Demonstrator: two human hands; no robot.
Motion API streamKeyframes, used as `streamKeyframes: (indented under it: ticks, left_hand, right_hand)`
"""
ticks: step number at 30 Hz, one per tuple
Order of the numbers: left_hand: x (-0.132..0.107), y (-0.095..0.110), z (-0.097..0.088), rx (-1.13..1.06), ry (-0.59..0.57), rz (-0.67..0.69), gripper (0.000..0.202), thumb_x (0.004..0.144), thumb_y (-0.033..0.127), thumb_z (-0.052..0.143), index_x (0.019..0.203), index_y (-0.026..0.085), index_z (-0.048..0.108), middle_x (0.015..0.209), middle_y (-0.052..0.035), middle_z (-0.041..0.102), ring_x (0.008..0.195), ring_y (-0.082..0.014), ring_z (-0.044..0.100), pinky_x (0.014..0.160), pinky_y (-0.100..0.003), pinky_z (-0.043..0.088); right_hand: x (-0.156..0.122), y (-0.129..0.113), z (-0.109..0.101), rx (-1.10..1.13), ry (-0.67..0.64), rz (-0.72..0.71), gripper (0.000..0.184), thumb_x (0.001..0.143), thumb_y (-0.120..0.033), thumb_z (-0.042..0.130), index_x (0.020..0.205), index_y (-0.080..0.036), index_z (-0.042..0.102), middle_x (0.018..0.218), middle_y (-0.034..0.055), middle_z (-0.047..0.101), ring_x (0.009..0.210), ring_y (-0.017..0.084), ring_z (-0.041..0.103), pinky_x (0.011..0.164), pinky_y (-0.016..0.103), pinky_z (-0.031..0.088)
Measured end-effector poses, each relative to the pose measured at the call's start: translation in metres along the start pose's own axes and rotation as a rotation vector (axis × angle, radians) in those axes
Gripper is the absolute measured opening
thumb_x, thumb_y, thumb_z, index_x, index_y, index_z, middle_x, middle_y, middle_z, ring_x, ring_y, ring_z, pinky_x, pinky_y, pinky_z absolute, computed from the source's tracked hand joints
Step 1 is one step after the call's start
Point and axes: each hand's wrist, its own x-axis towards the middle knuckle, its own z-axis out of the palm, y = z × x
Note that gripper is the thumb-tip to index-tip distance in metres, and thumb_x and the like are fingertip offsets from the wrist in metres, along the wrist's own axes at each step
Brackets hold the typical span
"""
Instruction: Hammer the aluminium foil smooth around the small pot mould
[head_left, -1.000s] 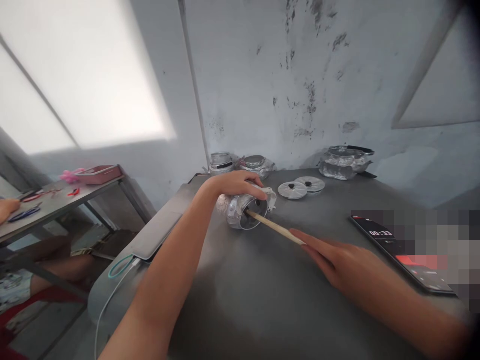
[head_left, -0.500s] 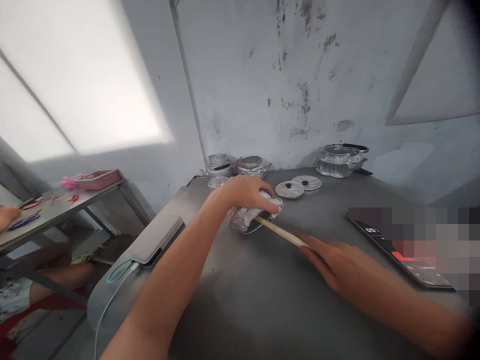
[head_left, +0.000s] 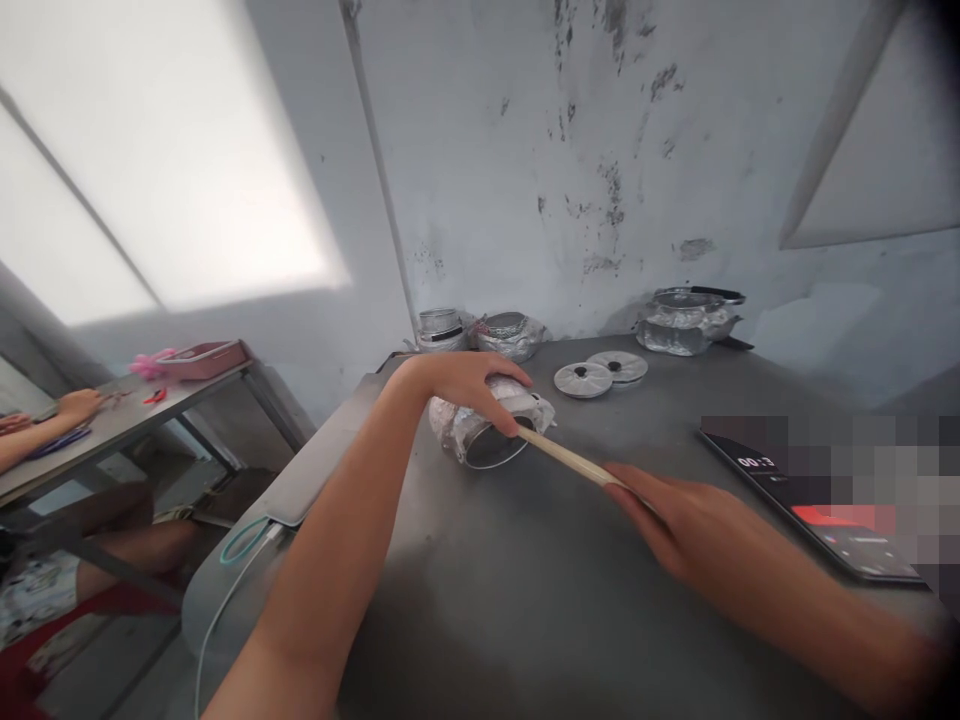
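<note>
My left hand (head_left: 469, 385) is wrapped over a small metal pot covered in clear plastic wrap (head_left: 480, 435), which lies on its side on the grey table (head_left: 525, 580) with its mouth toward me. My right hand (head_left: 682, 520) grips the near end of a wooden stick (head_left: 566, 458). The stick's far end reaches the pot's rim under my left fingers.
Two round metal lids (head_left: 600, 373) lie behind the pot. Wrapped pots stand by the wall at back left (head_left: 510, 333) and back right (head_left: 686, 325). A phone showing a timer (head_left: 810, 500) lies at right. A power bank with cable (head_left: 300, 480) sits at left. A person's hand (head_left: 75, 405) rests on another table at far left.
My left hand has turned the pot a little on the table, and the stick has shifted at its mouth. The person's hand at far left has moved onto the other table.
</note>
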Motion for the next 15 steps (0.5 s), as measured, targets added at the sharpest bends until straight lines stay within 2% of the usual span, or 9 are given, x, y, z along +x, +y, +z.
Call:
streamKeyframes:
  ticks: [6,11,15]
  left_hand:
    - [0.012,-0.017,0.005,-0.090,0.077,0.018,0.071,0.074,0.069,0.067,0.137,0.039,0.055,0.152,0.0020,0.042,0.135,-0.0337,0.040,0.104,-0.040,0.040]
    - [0.023,-0.021,0.012,-0.174,0.175,-0.023,0.066,0.084,0.081,0.044,0.126,0.034,0.065,0.141,-0.0004,0.056,0.124,-0.0314,0.052,0.104,-0.041,0.038]
    - [0.028,-0.019,0.016,-0.178,0.207,0.029,0.061,0.082,0.080,0.051,0.118,0.034,0.070,0.132,0.0002,0.063,0.117,-0.0291,0.056,0.100,-0.038,0.041]
  right_hand:
    - [-0.002,-0.003,0.002,0.017,-0.007,0.017,0.036,0.103,-0.037,0.032,0.112,-0.026,0.066,0.093,0.0044,0.077,0.080,0.026,0.073,0.068,0.038,0.055]
    - [0.000,-0.003,0.002,-0.001,0.012,0.029,0.038,0.102,-0.038,0.033,0.108,-0.024,0.068,0.087,0.0047,0.077,0.077,0.026,0.074,0.066,0.038,0.056]
    - [0.002,-0.002,0.002,0.017,0.038,0.031,0.036,0.101,-0.036,0.036,0.106,-0.024,0.070,0.082,0.0045,0.077,0.071,0.025,0.074,0.064,0.035,0.056]
